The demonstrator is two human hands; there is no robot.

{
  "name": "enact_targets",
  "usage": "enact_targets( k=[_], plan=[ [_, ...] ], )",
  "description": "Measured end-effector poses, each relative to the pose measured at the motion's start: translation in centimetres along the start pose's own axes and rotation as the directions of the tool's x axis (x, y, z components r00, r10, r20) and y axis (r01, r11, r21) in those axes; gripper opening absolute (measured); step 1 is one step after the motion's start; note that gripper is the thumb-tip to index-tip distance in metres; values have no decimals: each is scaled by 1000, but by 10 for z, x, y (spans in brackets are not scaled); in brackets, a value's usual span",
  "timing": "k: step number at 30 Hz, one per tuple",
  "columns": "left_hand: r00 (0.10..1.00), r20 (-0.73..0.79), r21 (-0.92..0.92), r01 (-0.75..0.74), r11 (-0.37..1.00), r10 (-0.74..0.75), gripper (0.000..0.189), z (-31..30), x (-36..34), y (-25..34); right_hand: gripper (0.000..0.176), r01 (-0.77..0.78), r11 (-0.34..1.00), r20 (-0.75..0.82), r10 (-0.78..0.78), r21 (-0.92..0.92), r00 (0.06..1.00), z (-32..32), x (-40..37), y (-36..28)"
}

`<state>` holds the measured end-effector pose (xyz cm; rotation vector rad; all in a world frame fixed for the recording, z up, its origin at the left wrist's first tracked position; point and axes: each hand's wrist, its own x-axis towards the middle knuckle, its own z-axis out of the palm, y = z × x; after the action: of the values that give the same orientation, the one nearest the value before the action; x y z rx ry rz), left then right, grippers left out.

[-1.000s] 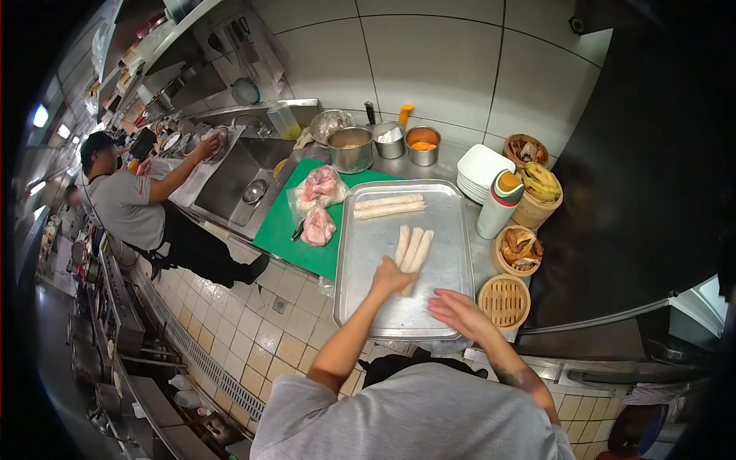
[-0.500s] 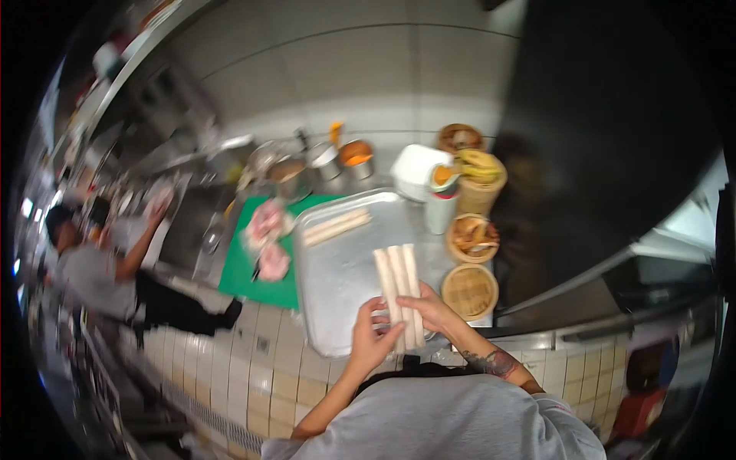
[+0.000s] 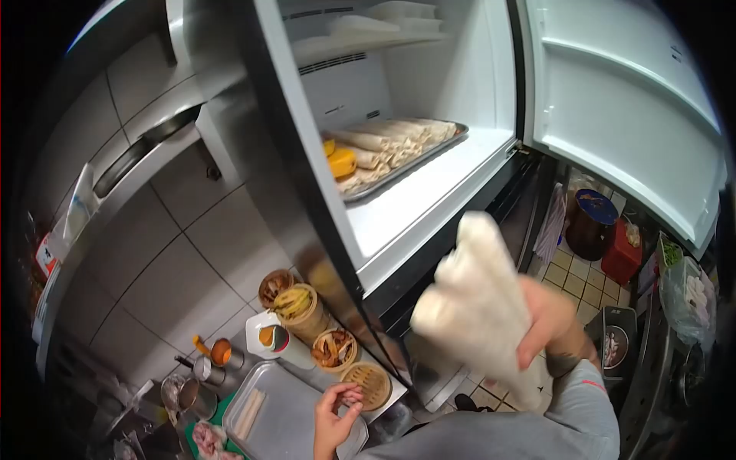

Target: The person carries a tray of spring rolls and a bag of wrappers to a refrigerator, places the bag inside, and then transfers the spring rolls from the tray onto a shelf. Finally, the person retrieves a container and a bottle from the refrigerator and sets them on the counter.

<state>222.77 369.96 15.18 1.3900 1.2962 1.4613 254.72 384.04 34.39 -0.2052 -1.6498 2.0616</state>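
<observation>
My right hand is wrapped round a bundle of pale rolled wraps, lifted in front of the open refrigerator and smeared by motion. Inside that compartment, a metal tray bears several similar rolls, with an orange-yellow item at their left end. Lower down, my left hand is over the right side of a large metal tray; its fingers are loosely bent, the thumb is apart, and nothing is in it. A few pale rolls lie at that tray's left.
The refrigerator door swings out at the upper right. Bamboo steamers stand along the counter below the refrigerator's left edge. Metal pots and raw meat on a green board are at lower left. A red bin is on the tiled floor.
The view has turned right toward the refrigerator, which now stands open. The rolls left the place above the counter tray, carried in my right hand; my left hand has let go of them.
</observation>
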Motion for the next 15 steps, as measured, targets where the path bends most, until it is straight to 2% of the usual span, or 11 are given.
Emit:
enact_targets(
  k=[1,3,7,10,11,13,15],
  plan=[
    [999,1,-34,36,999,-36,36,4,1,-2,69,5,994,-74,4,112,997,-7,-8,-21],
    [994,0,-103,112,988,-112,35,12,7,-5,67,143,988,-166,-150,-51,975,-33,-1,-51],
    [987,-56,-93,147,985,-153,36,25,8,-7,58,231,937,-173,-281,-262,944,-115,46,-110],
    [972,-153,-208,147,967,-181,37,36,2,-18,58,138,869,-217,-267,-474,939,-181,98,-150],
    [960,-203,-163,160,973,-192,38,43,0,-17,60,79,834,-254,-254,-546,933,-203,119,-159],
    [929,-306,-76,193,978,-207,41,61,-6,-9,60,-6,822,-326,-219,-570,920,-242,160,-174],
    [905,-356,-77,219,973,-232,38,78,-11,-8,60,-60,821,-359,-181,-568,915,-277,202,-184]
  ],
)
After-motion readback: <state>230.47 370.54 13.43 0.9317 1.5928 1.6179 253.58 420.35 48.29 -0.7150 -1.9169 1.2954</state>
